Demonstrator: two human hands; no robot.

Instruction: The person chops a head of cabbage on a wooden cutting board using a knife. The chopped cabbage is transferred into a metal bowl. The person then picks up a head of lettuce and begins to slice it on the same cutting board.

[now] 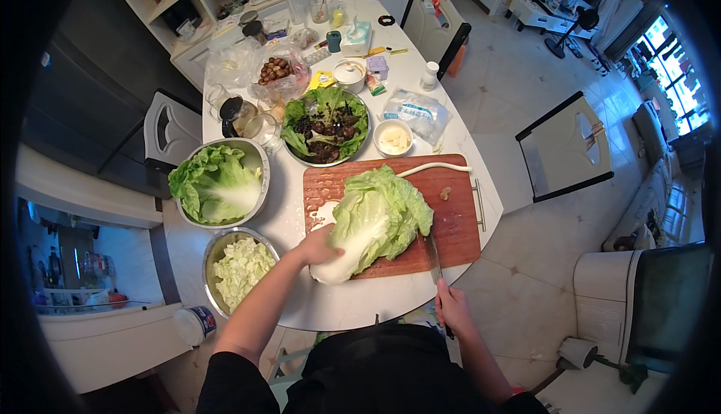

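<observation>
Napa cabbage leaves [366, 222] lie stacked on a wet wooden cutting board [456, 211], their white stem end reaching over the board's near edge. My left hand [318, 245] grips the stem side of the stack. In my right hand [453, 307] is the handle of a kitchen knife [432, 256]; its blade rests at the right edge of the leaves, and its tip is hidden under them. A white stalk-like strip [436, 168] lies along the board's far edge. A small brownish piece [445, 193] sits at the board's right.
Left of the board stand a metal bowl of whole leaves [219, 186] and a metal bowl of chopped cabbage [242, 270]. Beyond it are a dish of lettuce and dark food [326, 126], a small white bowl [393, 138] and a plastic bag [417, 112]. A chair [563, 152] stands at the right.
</observation>
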